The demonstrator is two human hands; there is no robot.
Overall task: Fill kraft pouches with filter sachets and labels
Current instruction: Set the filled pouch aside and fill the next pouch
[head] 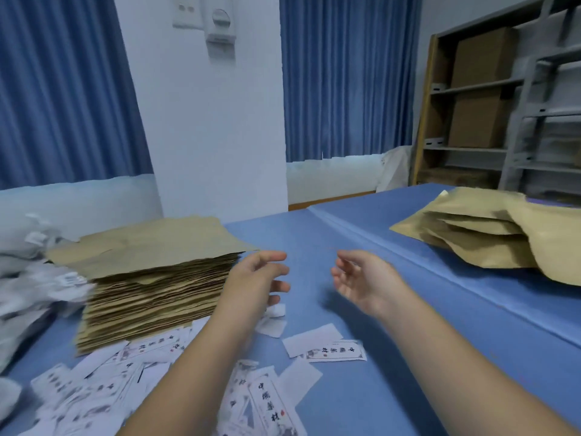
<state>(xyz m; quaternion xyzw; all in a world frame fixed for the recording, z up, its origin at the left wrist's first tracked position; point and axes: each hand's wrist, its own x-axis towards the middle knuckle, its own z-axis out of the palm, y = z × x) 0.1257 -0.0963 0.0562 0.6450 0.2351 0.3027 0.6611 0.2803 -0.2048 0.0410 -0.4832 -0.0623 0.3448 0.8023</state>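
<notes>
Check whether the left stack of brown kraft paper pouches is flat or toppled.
Flat: the brown kraft pouch stack lies in level layers on the blue table, not spilled.

The stacked pouches (151, 278) are matt brown kraft paper, slightly rough at the edges. The loose pouches (490, 234) at the right are the same paper, creased. The labels (336, 350) are thin white printed paper without gloss. The counter (408, 357) has a smooth, matt blue covering. The curtains (345, 73) are pleated blue cloth. The shelf (518, 121) looks like grey painted metal and holds plain cardboard boxes (481, 58).
</notes>
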